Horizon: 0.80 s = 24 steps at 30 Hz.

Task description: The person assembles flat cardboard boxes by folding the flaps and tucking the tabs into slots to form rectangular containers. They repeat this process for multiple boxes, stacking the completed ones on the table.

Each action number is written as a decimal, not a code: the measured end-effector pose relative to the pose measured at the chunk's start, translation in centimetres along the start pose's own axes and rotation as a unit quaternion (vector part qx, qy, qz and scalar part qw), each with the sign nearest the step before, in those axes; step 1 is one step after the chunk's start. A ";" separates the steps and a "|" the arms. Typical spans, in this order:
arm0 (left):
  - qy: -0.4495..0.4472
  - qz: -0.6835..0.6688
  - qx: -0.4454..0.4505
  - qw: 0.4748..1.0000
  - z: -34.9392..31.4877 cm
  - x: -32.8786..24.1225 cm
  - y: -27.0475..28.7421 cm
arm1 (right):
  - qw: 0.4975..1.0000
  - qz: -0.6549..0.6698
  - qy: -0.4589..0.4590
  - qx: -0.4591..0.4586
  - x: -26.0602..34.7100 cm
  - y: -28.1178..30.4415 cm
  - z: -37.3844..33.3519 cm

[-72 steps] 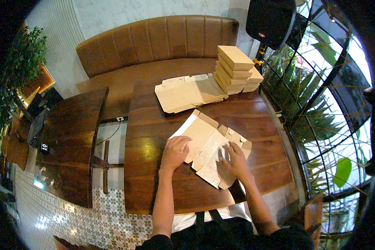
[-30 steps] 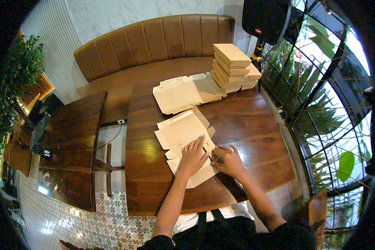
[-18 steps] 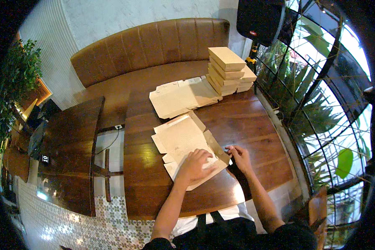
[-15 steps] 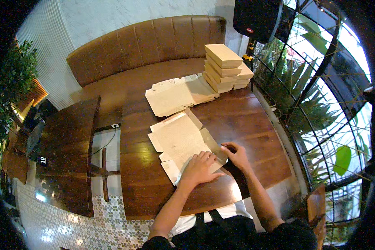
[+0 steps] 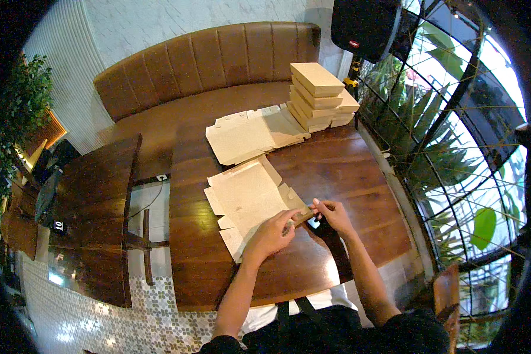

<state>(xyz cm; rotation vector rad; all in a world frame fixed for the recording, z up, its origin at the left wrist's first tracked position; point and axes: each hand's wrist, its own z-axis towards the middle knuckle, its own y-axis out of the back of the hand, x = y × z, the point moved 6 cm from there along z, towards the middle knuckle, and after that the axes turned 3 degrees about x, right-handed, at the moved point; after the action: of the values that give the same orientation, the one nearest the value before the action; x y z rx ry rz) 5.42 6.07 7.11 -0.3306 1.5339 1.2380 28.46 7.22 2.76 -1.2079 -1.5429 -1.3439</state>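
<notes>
A brown cardboard box blank (image 5: pixel 246 193), partly unfolded, lies in front of me on the wooden table (image 5: pixel 366 194). Its tabs stick out on the left, and a narrow side panel stands raised along the right. With curled fingers, my left hand (image 5: pixel 271 237) grips the near right part of the blank. My right hand (image 5: pixel 335 219) pinches the corner of the raised panel, thumb and fingertips close together. The two hands nearly meet there, and their fingers partly hide the fold.
Farther back lie flat cardboard blanks (image 5: pixel 251 135), beside a stack of folded boxes (image 5: pixel 317 85). A brown padded bench (image 5: pixel 212 65) curves behind the table. On the left stands another dark table (image 5: pixel 94 218); a metal-framed window (image 5: pixel 478 171) is on the right.
My left hand has gone from lying spread on the blank to gripping its right edge. The blank has shifted slightly left, and its side panel is folded up more at the corner.
</notes>
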 end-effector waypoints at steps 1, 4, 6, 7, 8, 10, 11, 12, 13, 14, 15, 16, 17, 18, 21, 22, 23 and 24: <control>-0.036 0.018 0.010 0.999 0.0 -0.5 -0.1 | 1.000 0.007 0.022 0.010 0.5 -0.4 0.3; -0.112 0.080 0.058 0.989 -0.1 -0.9 -1.0 | 0.992 -0.118 0.031 0.032 0.5 -1.3 1.2; -0.105 0.151 0.112 0.977 -0.1 -0.2 -2.0 | 0.983 -0.182 -0.006 0.037 -0.4 -1.3 1.9; -0.109 0.129 0.092 0.981 -0.1 -0.1 -1.8 | 0.983 -0.181 0.002 0.032 -0.5 -1.2 2.1; -0.099 0.119 0.082 0.985 0.0 0.2 -1.8 | 0.982 -0.187 -0.004 0.023 -0.8 -1.0 2.3; -0.097 0.110 0.040 0.988 -0.1 0.3 -1.3 | 0.982 -0.188 -0.018 0.025 -1.2 -0.6 2.3; -0.107 0.113 0.010 0.988 -0.3 0.2 -0.8 | 0.983 -0.180 -0.022 0.034 -1.3 -0.6 2.3; -0.094 0.129 -0.005 0.987 -0.3 0.3 -0.4 | 0.984 -0.171 -0.026 0.044 -1.2 -0.5 2.3; -0.100 0.098 -0.016 0.990 -0.4 0.1 -0.1 | 0.988 -0.140 -0.024 0.052 -1.0 -0.6 2.2; -0.084 0.079 -0.012 0.993 -0.4 0.2 0.2 | 0.992 -0.108 -0.021 0.060 -0.8 -0.6 2.0; -0.069 0.061 -0.015 0.996 -0.4 0.2 0.4 | 0.994 -0.078 -0.016 0.069 -0.4 -0.8 1.9; -0.063 0.052 -0.008 0.997 -0.4 0.0 0.4 | 0.996 -0.057 -0.024 0.061 -0.3 -0.8 1.7; -0.058 0.044 -0.009 0.997 -0.3 -0.3 0.4 | 0.998 -0.037 -0.029 0.053 -0.1 -0.9 1.4; -0.056 0.035 -0.008 0.998 -0.3 -0.5 0.5 | 0.998 -0.016 -0.035 0.045 0.0 -1.1 1.1; -0.044 0.041 0.020 0.998 -0.4 -1.2 0.2 | 0.995 0.095 -0.001 0.003 0.6 -1.5 0.1; -0.059 0.050 0.024 0.997 -0.4 -1.6 0.2 | 0.991 0.134 -0.013 -0.004 0.3 -1.7 -0.3; -0.074 0.058 0.028 0.995 -0.4 -2.0 0.2 | 0.985 0.173 -0.025 -0.012 0.1 -1.8 -0.6; -0.077 0.068 0.036 0.994 -0.4 -2.1 0.1 | 0.974 0.227 -0.017 -0.004 0.0 -2.1 -0.9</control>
<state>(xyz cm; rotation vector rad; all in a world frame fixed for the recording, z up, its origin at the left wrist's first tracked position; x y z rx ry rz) 5.94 4.93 8.90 -0.0806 1.4825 1.2790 26.36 6.33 2.36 -1.4844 -1.1847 -1.0298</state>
